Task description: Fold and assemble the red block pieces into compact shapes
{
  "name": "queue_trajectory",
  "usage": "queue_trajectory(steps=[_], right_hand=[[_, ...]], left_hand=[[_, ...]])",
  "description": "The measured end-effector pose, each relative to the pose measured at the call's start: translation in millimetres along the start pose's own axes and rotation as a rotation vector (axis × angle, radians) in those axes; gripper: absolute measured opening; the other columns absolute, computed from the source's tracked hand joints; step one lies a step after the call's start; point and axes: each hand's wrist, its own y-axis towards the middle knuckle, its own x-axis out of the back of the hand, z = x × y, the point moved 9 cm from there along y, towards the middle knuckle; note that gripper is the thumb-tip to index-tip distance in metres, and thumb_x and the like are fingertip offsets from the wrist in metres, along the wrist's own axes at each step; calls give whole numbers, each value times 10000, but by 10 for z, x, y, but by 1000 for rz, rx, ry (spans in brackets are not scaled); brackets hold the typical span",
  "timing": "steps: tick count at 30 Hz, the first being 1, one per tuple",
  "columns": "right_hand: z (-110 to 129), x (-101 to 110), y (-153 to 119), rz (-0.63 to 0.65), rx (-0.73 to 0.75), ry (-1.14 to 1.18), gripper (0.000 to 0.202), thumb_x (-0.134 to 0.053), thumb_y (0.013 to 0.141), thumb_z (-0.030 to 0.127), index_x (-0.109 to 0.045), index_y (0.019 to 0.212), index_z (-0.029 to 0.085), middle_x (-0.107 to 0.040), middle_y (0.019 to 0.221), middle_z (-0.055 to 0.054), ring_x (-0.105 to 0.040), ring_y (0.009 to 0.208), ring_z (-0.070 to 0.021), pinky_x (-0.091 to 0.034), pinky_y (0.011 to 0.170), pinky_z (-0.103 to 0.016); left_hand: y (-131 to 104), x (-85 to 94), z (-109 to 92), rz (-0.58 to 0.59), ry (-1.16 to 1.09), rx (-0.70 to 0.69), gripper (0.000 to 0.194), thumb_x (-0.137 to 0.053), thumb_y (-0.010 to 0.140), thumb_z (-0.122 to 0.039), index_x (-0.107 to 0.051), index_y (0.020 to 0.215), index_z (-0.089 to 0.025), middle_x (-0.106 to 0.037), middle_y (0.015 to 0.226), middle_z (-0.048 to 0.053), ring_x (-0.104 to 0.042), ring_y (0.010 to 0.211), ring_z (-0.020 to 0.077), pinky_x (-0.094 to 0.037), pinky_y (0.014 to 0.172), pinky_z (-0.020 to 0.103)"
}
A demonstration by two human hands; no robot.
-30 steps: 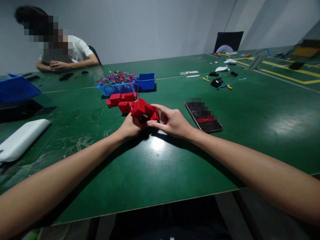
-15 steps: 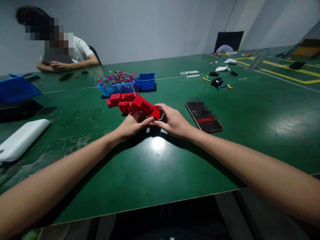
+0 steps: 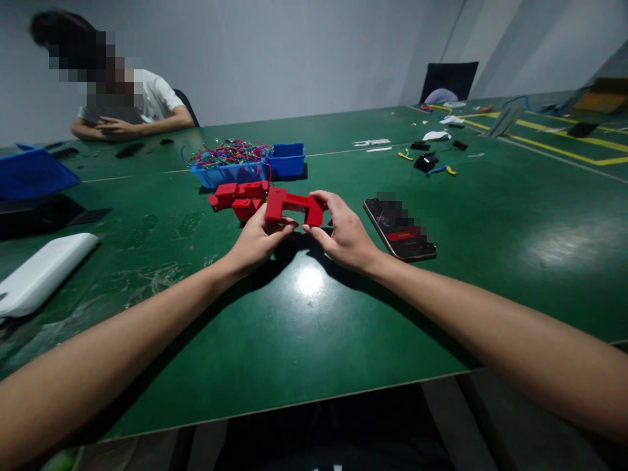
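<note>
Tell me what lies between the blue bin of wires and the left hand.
In the head view, red blocky pieces lie on the green tabletop between the blue bin of wires and the left hand.

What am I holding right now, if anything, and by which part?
A red piece, by its two ends: your left hand grips the left end, your right hand the right.

Opens onto a broad green table [image 3: 343,347], catching glare [image 3: 310,281] at six o'clock; ends against a plain grey wall [image 3: 314,59] at twelve; shows a dark chair back [image 3: 449,80] at one, yellow stripes [image 3: 554,150] at two.
</note>
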Motion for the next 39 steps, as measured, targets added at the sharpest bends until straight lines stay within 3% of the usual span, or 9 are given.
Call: queue_trajectory(steps=[8,12,18,24,31,34,39], right_hand=[[61,50,1,-5,-46,50,630,-652,837,221,-402,1414,234,-606,1353,-133,-603,1176,-281,-498,990,-471],[110,67,3,-12,-19,65,607,-644,860,250,-405,1416,209,-611,1347,-137,-603,1186,-273,-496,1004,-456],[122,63,2,-29,52,57,567,-640,874,259,-429,1397,197,-611,1352,-146,-609,1181,-271,-489,1025,-461],[60,32,13,8,38,39,541,-657,859,229,-475,1368,192,-640,1311,-149,-623,1194,-268,-491,1041,-457],[-60,-68,-8,91,-42,49,597,-739,826,308,-515,1359,160,-660,1316,-163,-670,1142,-266,-537,987,-423],[-56,-93,-12,117,-42,37,616,-751,822,337,-526,1365,151,-664,1323,-170,-673,1146,-272,-536,990,-427],[-35,-129,-12,165,-21,44,618,-752,815,341,-542,1351,115,-678,1295,-181,-673,1155,-278,-531,991,-418]], left_hand=[[-29,59,-1,-46,147,13,461,-715,783,-396,-526,1129,-158,-707,970,65,-694,871,218,-556,840,382],[-32,77,6,-55,267,13,524,-716,772,-430,-531,1164,-136,-680,1097,110,-666,993,250,-521,932,426],[-28,74,19,-43,388,19,477,-680,777,-446,-548,1116,-137,-670,1052,102,-645,925,247,-514,896,435],[-53,137,-21,-117,442,-52,489,-683,782,-452,-541,1141,-152,-677,1033,84,-657,898,232,-534,887,422],[-113,185,-152,-234,375,-213,652,-698,810,-446,-476,1348,-151,-639,1269,145,-684,1036,251,-577,896,390],[-128,174,-157,-230,370,-246,677,-699,821,-399,-452,1408,-170,-623,1328,151,-701,1011,242,-602,861,373],[-151,141,-211,-204,449,-296,626,-665,851,-378,-487,1413,-167,-627,1310,144,-668,1113,274,-594,933,422]])
